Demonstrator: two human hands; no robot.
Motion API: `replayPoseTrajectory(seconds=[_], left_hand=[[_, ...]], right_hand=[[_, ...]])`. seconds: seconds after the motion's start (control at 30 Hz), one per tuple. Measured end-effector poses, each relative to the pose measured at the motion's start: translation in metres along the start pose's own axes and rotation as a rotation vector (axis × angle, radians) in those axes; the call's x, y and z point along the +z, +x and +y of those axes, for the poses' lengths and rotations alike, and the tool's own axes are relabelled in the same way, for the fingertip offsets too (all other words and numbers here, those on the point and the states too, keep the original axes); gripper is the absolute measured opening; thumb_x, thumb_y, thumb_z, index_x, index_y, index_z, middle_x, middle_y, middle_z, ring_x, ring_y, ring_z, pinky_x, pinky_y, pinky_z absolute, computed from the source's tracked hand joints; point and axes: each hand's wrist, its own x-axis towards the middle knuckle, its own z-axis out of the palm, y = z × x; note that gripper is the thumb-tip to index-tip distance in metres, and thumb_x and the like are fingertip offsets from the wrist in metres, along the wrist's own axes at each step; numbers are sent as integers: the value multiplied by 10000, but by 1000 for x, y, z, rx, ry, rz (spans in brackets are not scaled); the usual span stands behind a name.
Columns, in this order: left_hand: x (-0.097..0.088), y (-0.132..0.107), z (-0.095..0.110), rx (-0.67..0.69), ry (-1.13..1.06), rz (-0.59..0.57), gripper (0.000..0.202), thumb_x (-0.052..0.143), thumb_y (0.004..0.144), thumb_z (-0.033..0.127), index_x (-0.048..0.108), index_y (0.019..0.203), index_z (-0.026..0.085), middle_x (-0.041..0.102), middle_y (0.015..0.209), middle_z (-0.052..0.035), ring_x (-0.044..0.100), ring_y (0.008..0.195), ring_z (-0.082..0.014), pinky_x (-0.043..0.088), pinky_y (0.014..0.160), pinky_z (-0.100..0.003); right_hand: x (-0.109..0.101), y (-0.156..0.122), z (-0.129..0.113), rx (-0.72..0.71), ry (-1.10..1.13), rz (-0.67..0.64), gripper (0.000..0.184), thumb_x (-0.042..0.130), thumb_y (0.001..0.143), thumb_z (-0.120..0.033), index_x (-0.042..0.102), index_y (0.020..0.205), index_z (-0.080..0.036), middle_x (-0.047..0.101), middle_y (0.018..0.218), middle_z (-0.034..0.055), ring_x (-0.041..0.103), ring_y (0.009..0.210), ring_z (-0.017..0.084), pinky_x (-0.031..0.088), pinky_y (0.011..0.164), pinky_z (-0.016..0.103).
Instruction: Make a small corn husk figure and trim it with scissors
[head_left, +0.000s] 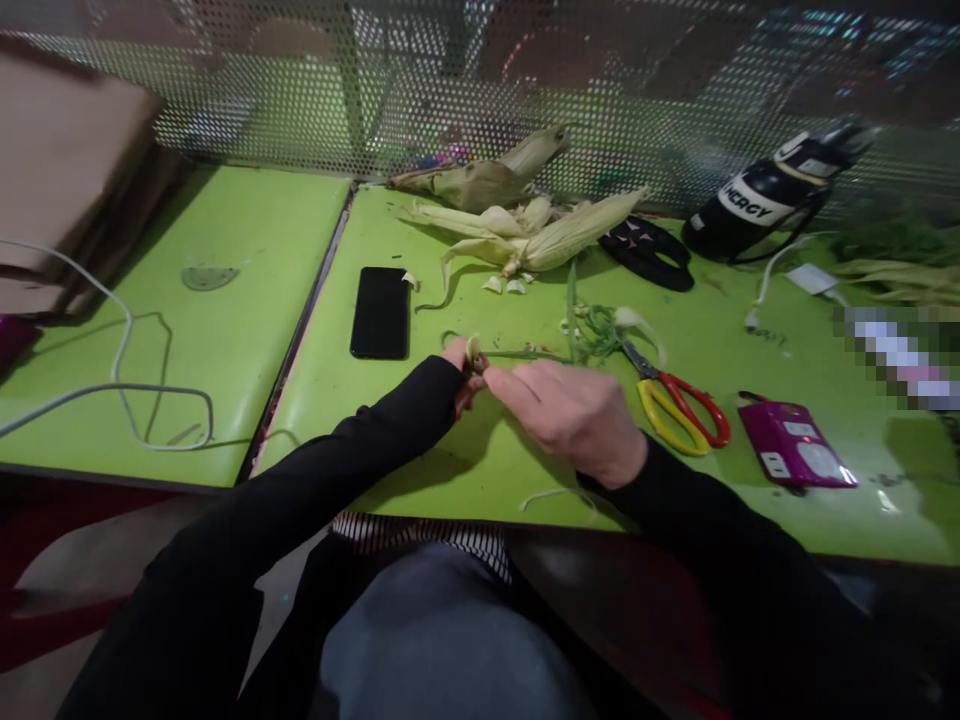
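Observation:
My left hand (459, 368) and my right hand (566, 412) meet over the green table (420, 440), both in black sleeves. Together they pinch a small pale piece of corn husk (473, 350) at the fingertips. A thin green strip (525, 354) runs from the pinch to the right toward a tangle of green strips (596, 330). My right hand's fingers are curled together; most of my left hand is hidden by its sleeve.
A pile of corn husks (525, 225) lies at the back. A black phone (381, 311) lies left of my hands, red-and-yellow scissors (679, 400) and a magenta box (795, 445) to the right. A black bottle (765, 200), a black object (649, 250), a white cable (120, 380) and a perforated screen (300, 100) are around.

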Motion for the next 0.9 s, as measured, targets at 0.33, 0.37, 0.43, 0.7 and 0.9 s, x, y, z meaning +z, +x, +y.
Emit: replayPoseTrajectory(seconds=[0.33,0.37,0.43,0.7,0.9], left_hand=[[2,-19,19,2,-153,-135,343,694,834,352,436,975,175,585,692,47,529,485,-47,363,435,-166],[0,-16,19,12,-163,-124,344,694,834,361,432,956,176,584,686,49,523,481,-44,365,437,-168],[-3,-10,17,37,-163,-106,337,693,831,369,429,920,179,577,674,52,516,474,-42,370,437,-174],[-7,6,4,206,162,204,229,641,799,155,436,887,206,507,606,85,467,437,-50,370,442,-195],[2,-10,9,138,177,-84,164,628,817,189,464,829,192,509,546,67,448,411,-56,349,422,-187]], right_hand=[[13,12,34,406,978,-24,274,685,838,-426,567,759,-192,573,645,-32,479,537,95,374,497,231],[20,9,31,431,974,22,261,695,831,-408,563,763,-193,573,652,-31,491,553,99,387,511,231],[32,3,22,455,942,96,213,681,844,-362,570,777,-194,581,677,-25,517,589,109,414,547,236],[45,-20,-23,208,275,128,249,458,963,-201,648,803,-179,624,667,32,521,594,139,399,587,284],[-5,0,4,77,85,120,239,500,948,-255,681,796,-218,585,599,4,458,553,133,316,537,292]])
